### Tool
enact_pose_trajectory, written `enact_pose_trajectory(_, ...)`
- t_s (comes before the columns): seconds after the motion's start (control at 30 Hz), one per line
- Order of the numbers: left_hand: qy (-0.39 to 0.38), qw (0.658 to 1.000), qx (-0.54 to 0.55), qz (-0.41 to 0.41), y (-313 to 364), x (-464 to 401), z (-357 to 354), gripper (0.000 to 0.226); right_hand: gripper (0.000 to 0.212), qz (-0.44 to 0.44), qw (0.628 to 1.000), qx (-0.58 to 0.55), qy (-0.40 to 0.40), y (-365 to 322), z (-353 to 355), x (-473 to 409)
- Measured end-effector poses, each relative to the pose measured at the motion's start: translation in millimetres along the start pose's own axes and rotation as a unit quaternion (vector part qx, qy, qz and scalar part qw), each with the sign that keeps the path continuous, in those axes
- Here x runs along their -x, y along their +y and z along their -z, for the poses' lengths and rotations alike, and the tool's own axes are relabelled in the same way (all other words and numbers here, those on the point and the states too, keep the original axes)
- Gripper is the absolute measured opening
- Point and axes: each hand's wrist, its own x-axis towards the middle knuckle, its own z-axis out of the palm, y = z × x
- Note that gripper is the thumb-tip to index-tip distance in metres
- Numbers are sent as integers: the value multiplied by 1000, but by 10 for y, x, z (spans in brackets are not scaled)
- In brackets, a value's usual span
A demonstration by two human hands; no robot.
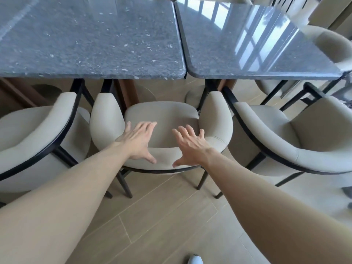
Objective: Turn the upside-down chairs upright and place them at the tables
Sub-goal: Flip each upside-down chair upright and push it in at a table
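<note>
My left hand [140, 142] and my right hand [191, 146] are spread wide with straight fingers, holding nothing, over the curved back of the cream padded chair with thin black legs [162, 119]. It stands upright on the wooden floor [162, 216], its seat tucked at the grey speckled stone bench [85, 39].

A single wide-angle camera is sitting on the person's head, looking forward and steeply down, so lines are bowing toward the picture's edges. Both arms are reaching in from the bottom corners toward the chair [162, 119] at mid-frame, close below the lens, while the floor [162, 216] is filling the lower part. The worktops [91, 39] are lying farther off, spanning the top.
</note>
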Motion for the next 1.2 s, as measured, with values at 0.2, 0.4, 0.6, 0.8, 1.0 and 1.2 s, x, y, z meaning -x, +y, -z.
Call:
enact_pose_trajectory(0.2, -59, 996, -58, 25, 208, -103, -674, 106, 104, -9, 998, 40, -45, 65, -547, -79)
enact_pose_trajectory(0.4, -26, 997, -65, 36, 259, -9, -682, 82, 84, -8, 997, 67, -37, 30, -503, -5)
enact_pose_trajectory(0.6, -45, 995, -84, 24, 451, 245, -761, 80, 86, 3, 995, 76, -62, -3, -586, 257)
enact_pose_trajectory(0.8, -81, 994, -71, 4, 543, 408, -755, 85, 89, 13, 994, 84, -67, -43, -615, 471)
enact_pose_trajectory(1.0, -63, 982, 176, 9, 464, 538, -368, 92, 99, -37, 989, -123, -77, 54, -231, 560)
enact_pose_trajectory(1.2, 194, 853, 479, 74, 478, 951, 643, 56, 66, -64, 869, -463, 162, -262, 881, 807)
